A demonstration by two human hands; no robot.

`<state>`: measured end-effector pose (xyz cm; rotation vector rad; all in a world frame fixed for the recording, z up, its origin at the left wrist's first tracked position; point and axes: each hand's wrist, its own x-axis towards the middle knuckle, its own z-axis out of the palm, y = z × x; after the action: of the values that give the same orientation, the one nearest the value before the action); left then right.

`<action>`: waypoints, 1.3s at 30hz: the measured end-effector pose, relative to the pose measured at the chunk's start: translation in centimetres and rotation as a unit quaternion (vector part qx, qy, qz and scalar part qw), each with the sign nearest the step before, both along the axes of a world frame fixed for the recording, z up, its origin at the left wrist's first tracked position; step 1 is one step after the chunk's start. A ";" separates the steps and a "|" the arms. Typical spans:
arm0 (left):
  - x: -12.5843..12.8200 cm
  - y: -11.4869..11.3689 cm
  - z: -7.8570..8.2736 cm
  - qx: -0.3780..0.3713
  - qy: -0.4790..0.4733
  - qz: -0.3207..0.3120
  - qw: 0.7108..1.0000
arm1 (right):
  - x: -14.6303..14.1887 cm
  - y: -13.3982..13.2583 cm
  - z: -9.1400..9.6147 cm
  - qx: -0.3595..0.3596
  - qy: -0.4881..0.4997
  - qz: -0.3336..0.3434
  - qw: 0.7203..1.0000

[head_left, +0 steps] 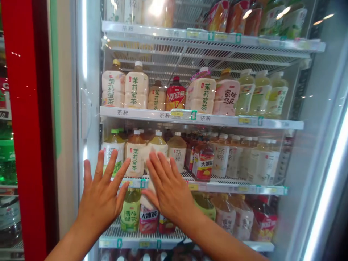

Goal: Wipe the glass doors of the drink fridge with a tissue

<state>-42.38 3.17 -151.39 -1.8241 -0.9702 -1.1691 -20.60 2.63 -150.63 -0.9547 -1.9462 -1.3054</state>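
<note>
My left hand (101,194) is raised in front of an open drinks cooler, fingers spread wide and holding nothing. My right hand (169,188) is beside it, fingers stretched out flat and close together, also holding nothing. Both hover before the third shelf's front rail (217,187). Just behind them stand cream-labelled tea bottles (135,154) with green lettering. Under the hands, on the shelf below, are a green-labelled bottle (130,212) and a red-labelled iced tea bottle (148,219). I cannot tell whether either hand touches a bottle.
Wire shelves (201,119) hold rows of tea and juice bottles, with a red-capped bottle (175,95) in the upper row. The open glass door (320,152) swings out at the right. A red cooler frame (25,137) stands to the left.
</note>
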 end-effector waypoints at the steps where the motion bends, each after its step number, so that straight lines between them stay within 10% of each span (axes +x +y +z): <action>1: 0.0 0.1 0.2 0.001 0.000 0.003 1.000 | -0.7 0.4 2.0 0.009 0.020 0.003 1.000; 5: 0.6 0.2 -1.0 -0.009 -0.016 0.010 1.000 | -2.7 1.5 4.9 0.022 0.084 0.012 0.996; 13: 1.9 -1.6 -13.6 -0.064 -0.049 0.033 0.996 | 0.2 -2.5 -16.3 -0.054 0.100 -0.008 0.993; 20: 7.0 -3.2 -13.8 -0.047 -0.054 0.019 0.997 | 1.8 -1.0 -7.8 -0.019 0.182 -0.055 0.982; 22: 8.4 -3.7 -13.5 -0.050 -0.051 0.001 0.997 | 2.5 -1.2 -9.1 -0.025 0.186 -0.070 0.980; 27: 10.3 -3.8 -14.9 -0.077 -0.036 -0.039 0.996 | 5.5 -3.4 -19.2 -0.025 0.150 -0.110 0.982; 29: 10.9 -3.5 -15.2 -0.082 -0.022 -0.046 0.995 | 7.0 -3.7 -19.0 -0.022 0.155 -0.118 0.981; 35: 12.6 -3.1 -14.5 -0.070 -0.058 -0.037 0.995 | 9.9 -2.0 -9.5 -0.001 0.234 -0.121 0.965; 39: 13.4 -3.2 -14.1 -0.070 -0.056 -0.030 0.996 | 10.1 -3.0 -16.4 -0.001 0.216 -0.145 0.965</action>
<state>-28.99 -0.02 -165.49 -1.9250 -1.0915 -1.2791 -10.55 -0.35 -167.07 -1.4326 -1.5111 -1.1257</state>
